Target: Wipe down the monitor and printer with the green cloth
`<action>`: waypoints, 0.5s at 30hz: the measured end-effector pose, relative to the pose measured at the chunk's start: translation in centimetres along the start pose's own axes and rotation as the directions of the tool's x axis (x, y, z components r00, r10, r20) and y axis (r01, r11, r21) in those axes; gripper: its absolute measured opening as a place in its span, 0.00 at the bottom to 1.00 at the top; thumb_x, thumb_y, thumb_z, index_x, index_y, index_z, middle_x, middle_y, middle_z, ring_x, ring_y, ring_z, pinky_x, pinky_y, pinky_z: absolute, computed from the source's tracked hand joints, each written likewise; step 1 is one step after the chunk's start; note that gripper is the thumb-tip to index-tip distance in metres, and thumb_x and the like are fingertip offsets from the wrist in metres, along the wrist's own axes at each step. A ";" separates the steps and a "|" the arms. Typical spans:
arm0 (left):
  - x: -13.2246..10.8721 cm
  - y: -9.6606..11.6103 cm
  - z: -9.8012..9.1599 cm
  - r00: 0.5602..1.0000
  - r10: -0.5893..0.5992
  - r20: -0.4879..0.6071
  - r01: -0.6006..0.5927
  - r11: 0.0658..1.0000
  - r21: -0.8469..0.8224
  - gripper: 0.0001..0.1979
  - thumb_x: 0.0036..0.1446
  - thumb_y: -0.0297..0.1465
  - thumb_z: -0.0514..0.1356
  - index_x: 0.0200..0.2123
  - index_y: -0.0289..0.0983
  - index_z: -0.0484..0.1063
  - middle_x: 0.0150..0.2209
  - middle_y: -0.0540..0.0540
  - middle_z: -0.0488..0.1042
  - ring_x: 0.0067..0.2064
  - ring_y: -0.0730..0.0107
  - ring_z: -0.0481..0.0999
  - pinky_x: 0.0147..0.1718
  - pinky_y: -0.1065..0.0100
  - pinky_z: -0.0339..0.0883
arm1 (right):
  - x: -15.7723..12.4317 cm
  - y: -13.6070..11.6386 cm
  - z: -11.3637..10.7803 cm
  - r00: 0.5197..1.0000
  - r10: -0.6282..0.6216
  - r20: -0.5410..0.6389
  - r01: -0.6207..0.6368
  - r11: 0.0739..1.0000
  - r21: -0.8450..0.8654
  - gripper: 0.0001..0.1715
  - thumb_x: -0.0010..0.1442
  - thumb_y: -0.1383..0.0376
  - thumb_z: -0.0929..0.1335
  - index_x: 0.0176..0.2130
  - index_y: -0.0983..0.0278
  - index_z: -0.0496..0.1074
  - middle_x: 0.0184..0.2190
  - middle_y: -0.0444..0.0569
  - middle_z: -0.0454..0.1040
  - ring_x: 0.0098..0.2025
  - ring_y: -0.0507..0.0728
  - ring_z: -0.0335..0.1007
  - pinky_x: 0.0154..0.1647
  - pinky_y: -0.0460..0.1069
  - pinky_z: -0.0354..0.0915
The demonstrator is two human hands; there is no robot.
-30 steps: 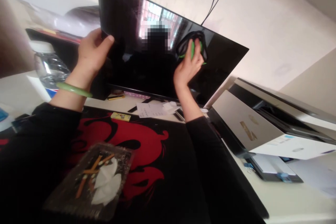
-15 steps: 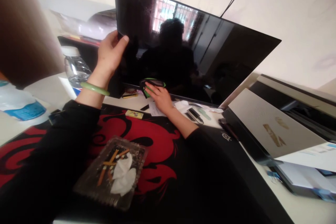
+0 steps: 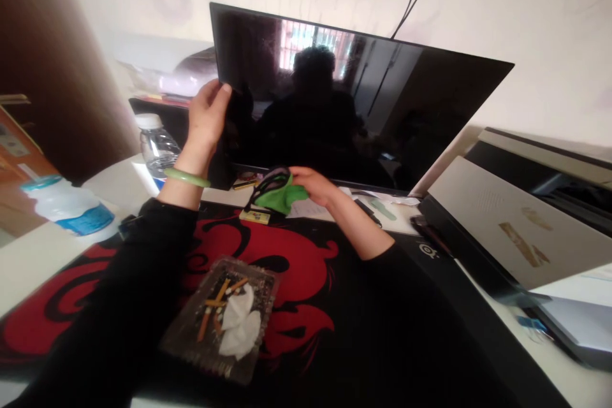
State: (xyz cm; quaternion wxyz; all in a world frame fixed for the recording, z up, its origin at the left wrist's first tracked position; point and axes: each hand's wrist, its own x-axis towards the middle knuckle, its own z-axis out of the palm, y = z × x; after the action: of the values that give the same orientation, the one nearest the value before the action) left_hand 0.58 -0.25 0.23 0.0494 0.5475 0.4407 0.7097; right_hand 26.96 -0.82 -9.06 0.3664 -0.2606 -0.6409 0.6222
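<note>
My left hand (image 3: 208, 118) grips the left edge of a wide black monitor (image 3: 421, 108), its thumb on the front of the frame. A pale green bangle (image 3: 187, 177) circles that wrist. My right hand (image 3: 316, 183) is closed on a green and black cloth (image 3: 281, 197), bunched up just in front of the monitor's lower edge. Some of the right fingers are hidden behind the cloth. Close below the cloth lies a small yellow box (image 3: 254, 217). The screen is dark and reflects a person and a barred window.
A clear ashtray (image 3: 179, 347) with cigarette butts and crumpled tissue sits on the black-and-red desk mat (image 3: 306, 255). Two bottles, one clear (image 3: 160, 146) and one white with a blue label (image 3: 71, 207), stand at left. A printer (image 3: 507, 217) occupies the right side.
My right hand has drawn the cloth back from the screen's lower edge, and more of its green side shows. My left hand stays on the monitor's edge. The view has shifted.
</note>
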 end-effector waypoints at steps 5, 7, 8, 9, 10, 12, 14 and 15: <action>-1.1 1.9 -0.1 0.947 0.196 -0.254 -0.181 0.980 0.082 0.16 0.71 0.28 0.63 0.59 0.33 0.74 0.60 0.42 0.79 0.61 0.68 0.77 0.66 0.62 0.70 | -0.8 -2.5 -0.9 0.992 -0.049 -0.113 0.057 0.996 0.075 0.12 0.53 0.70 0.71 0.39 0.59 0.80 0.34 0.42 0.86 0.40 0.55 0.82 0.52 0.53 0.78; -2.3 3.6 0.0 0.952 0.290 -0.097 -0.283 0.956 0.078 0.12 0.73 0.36 0.61 0.54 0.38 0.77 0.54 0.45 0.81 0.57 0.66 0.80 0.63 0.60 0.73 | -1.1 -3.4 -1.1 0.986 -0.053 -0.157 0.066 0.995 0.075 0.11 0.55 0.68 0.71 0.41 0.59 0.79 0.35 0.43 0.85 0.41 0.56 0.83 0.51 0.53 0.78; -3.0 4.5 0.2 0.958 0.279 0.061 -0.282 0.958 0.057 0.14 0.72 0.41 0.61 0.53 0.41 0.79 0.52 0.46 0.82 0.55 0.64 0.81 0.61 0.59 0.74 | -1.2 -3.8 -1.1 0.983 -0.050 -0.176 0.064 0.995 0.074 0.10 0.57 0.68 0.71 0.41 0.59 0.78 0.35 0.43 0.84 0.41 0.56 0.82 0.51 0.53 0.78; -3.7 5.3 0.6 0.940 0.237 0.244 -0.254 0.966 0.041 0.16 0.70 0.46 0.63 0.52 0.43 0.80 0.51 0.47 0.83 0.53 0.61 0.82 0.58 0.57 0.76 | -1.4 -4.2 -1.1 0.980 -0.042 -0.194 0.059 0.995 0.082 0.10 0.58 0.67 0.71 0.41 0.59 0.78 0.35 0.42 0.84 0.40 0.56 0.82 0.50 0.53 0.78; -4.5 5.9 1.1 0.890 0.181 0.419 -0.218 0.975 0.041 0.20 0.65 0.49 0.67 0.53 0.44 0.80 0.51 0.47 0.84 0.53 0.58 0.83 0.56 0.56 0.77 | -1.5 -4.5 -1.0 0.977 -0.030 -0.211 0.053 0.993 0.102 0.10 0.59 0.67 0.70 0.42 0.59 0.78 0.34 0.42 0.84 0.40 0.55 0.81 0.50 0.53 0.78; -5.9 6.4 2.4 0.776 0.085 0.625 -0.167 0.983 0.073 0.24 0.55 0.49 0.73 0.52 0.44 0.81 0.50 0.46 0.84 0.51 0.53 0.84 0.52 0.55 0.77 | -1.7 -5.3 -0.6 0.969 0.009 -0.248 0.035 0.984 0.173 0.09 0.61 0.69 0.70 0.42 0.59 0.79 0.33 0.41 0.83 0.37 0.54 0.80 0.48 0.52 0.77; -6.7 5.9 3.7 0.788 0.039 0.614 -0.130 0.986 0.105 0.17 0.54 0.43 0.73 0.43 0.41 0.81 0.43 0.47 0.84 0.45 0.55 0.83 0.47 0.58 0.76 | -2.0 -6.0 0.0 0.959 0.040 -0.280 0.029 0.971 0.238 0.07 0.63 0.69 0.70 0.41 0.60 0.79 0.31 0.41 0.81 0.35 0.53 0.77 0.47 0.50 0.76; -6.7 5.4 4.1 0.840 0.032 0.542 -0.110 0.987 0.113 0.11 0.55 0.39 0.71 0.37 0.40 0.79 0.38 0.48 0.81 0.41 0.59 0.81 0.44 0.60 0.75 | -2.2 -6.2 0.5 0.951 0.057 -0.305 0.031 0.961 0.276 0.05 0.66 0.68 0.70 0.40 0.60 0.78 0.31 0.41 0.80 0.35 0.52 0.76 0.47 0.50 0.76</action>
State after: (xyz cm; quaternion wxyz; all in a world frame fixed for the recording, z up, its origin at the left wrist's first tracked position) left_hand 8.80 -4.87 -0.93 0.1062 0.7425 0.4372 0.4963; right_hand 28.65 -3.37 -3.21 0.4913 -0.3053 -0.4799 0.6596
